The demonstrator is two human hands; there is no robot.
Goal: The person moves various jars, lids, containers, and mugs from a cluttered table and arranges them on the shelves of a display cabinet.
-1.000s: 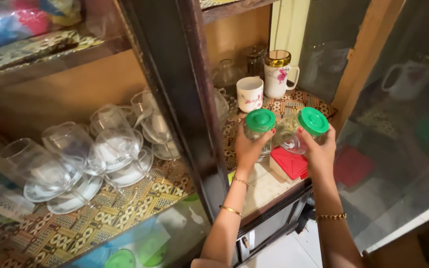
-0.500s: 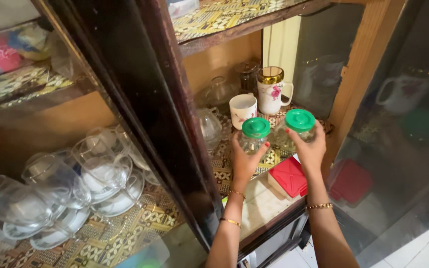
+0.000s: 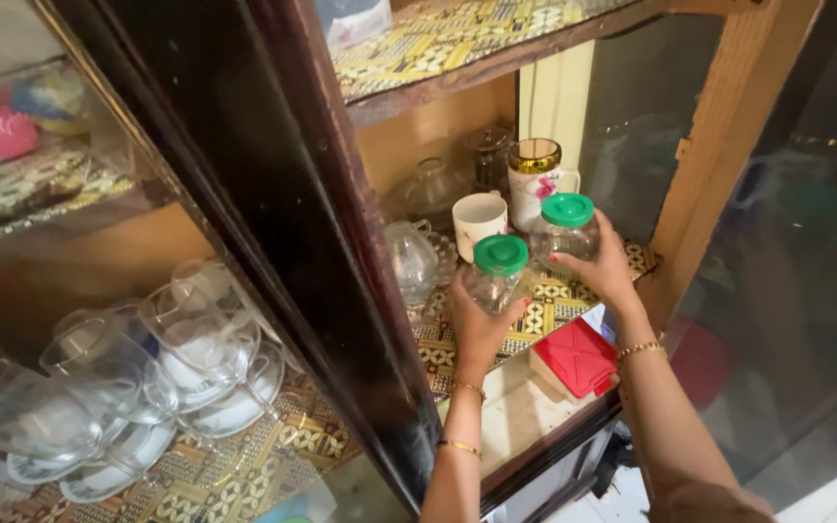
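My left hand (image 3: 478, 324) grips a clear glass jar with a green lid (image 3: 496, 269), held upright just above the patterned shelf liner (image 3: 546, 302) inside the cabinet. My right hand (image 3: 601, 266) grips a second green-lidded glass jar (image 3: 562, 229) further back and to the right, close to a white mug (image 3: 478, 221) and a floral mug with a gold lid (image 3: 534, 170). Both wrists wear gold bangles.
A red-lidded box (image 3: 575, 357) lies at the shelf's front edge. Glassware (image 3: 413, 254) stands behind the mugs. A dark wooden door post (image 3: 312, 242) divides the cabinet; behind the left glass pane sit several glass cups on saucers (image 3: 196, 358). An open glass door (image 3: 796, 242) hangs at the right.
Both hands have carried the jars deeper into the shelf, the right jar going furthest back toward the mugs. The view has tilted upward a little.
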